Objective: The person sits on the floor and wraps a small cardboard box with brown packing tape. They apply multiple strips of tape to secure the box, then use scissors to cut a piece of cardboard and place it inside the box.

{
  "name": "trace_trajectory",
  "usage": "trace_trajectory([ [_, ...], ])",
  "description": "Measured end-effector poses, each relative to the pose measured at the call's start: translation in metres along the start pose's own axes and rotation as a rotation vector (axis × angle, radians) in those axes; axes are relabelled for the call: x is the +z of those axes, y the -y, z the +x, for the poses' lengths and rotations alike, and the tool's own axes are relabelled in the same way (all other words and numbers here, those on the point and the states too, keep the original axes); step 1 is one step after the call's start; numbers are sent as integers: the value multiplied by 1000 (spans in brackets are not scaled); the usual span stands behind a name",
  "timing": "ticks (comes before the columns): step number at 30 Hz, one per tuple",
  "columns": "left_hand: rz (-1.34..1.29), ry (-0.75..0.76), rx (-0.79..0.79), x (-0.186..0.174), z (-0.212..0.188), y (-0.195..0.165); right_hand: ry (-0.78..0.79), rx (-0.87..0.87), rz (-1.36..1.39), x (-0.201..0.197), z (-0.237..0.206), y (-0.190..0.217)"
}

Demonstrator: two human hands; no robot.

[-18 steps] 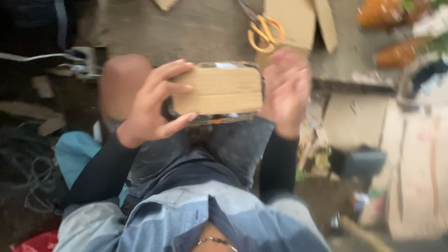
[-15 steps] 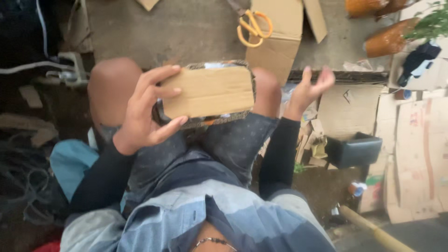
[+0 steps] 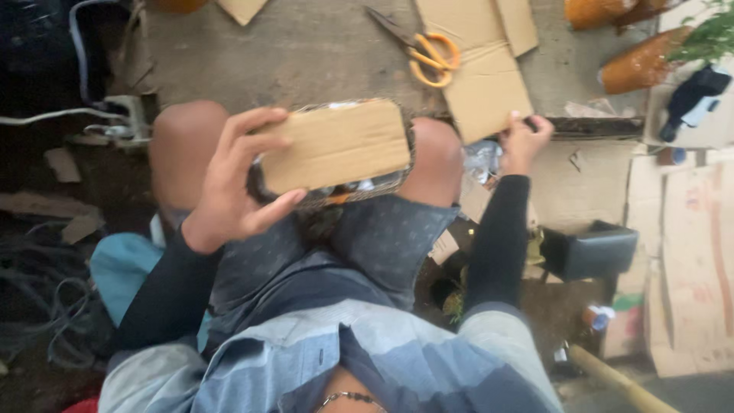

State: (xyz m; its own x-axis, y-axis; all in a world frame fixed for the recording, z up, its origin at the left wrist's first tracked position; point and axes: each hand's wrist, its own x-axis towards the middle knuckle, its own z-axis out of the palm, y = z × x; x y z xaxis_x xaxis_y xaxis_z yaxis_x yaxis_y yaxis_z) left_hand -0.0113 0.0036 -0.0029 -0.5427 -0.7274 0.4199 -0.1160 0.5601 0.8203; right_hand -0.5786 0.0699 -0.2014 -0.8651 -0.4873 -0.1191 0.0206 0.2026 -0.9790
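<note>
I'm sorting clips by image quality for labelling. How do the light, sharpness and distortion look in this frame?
Head view: soft, even daylight with no hard shadows or glare; the far left is dim. The left hand and cardboard piece are fairly sharp, the right hand and scissors slightly soft. The steep downward angle foreshortens the body.

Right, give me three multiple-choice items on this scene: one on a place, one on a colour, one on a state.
1. Where do the scissors lie?
A on the cardboard sheet
B in the black tray
C on the person's lap

2. What colour are the scissor handles?
A blue
B orange
C green

3. What is the left hand doing?
A resting empty
B gripping the basket with its cardboard cover
C holding scissors

Key: 1 A, their handles rest on the sheet's edge; 2 B, both loops are orange; 3 B, thumb and fingers wrap its end, while the right hand touches the sheet.
</note>
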Motion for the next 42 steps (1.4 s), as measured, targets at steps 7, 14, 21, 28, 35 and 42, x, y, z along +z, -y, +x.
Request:
trace_trajectory([
  [7, 9, 58, 103, -9, 11, -5, 302, -846, -69, 45, -91, 103],
  [14, -10, 69, 94, -14, 10, -9, 1034, -510, -171, 121, -259, 216],
  [21, -107, 51, 58, -9, 3, -3, 977, -455, -152, 134, -272, 229],
  [28, -189, -6, 85, -6, 0, 8, 994, -483, -200, 133, -267, 227],
  [35, -235, 25, 56, -10, 10, 1, 1018, -496, -205, 132, -270, 231],
  [42, -163, -239, -413, -34, 24, 39, 917, -100, 610, 138, -207, 160],
])
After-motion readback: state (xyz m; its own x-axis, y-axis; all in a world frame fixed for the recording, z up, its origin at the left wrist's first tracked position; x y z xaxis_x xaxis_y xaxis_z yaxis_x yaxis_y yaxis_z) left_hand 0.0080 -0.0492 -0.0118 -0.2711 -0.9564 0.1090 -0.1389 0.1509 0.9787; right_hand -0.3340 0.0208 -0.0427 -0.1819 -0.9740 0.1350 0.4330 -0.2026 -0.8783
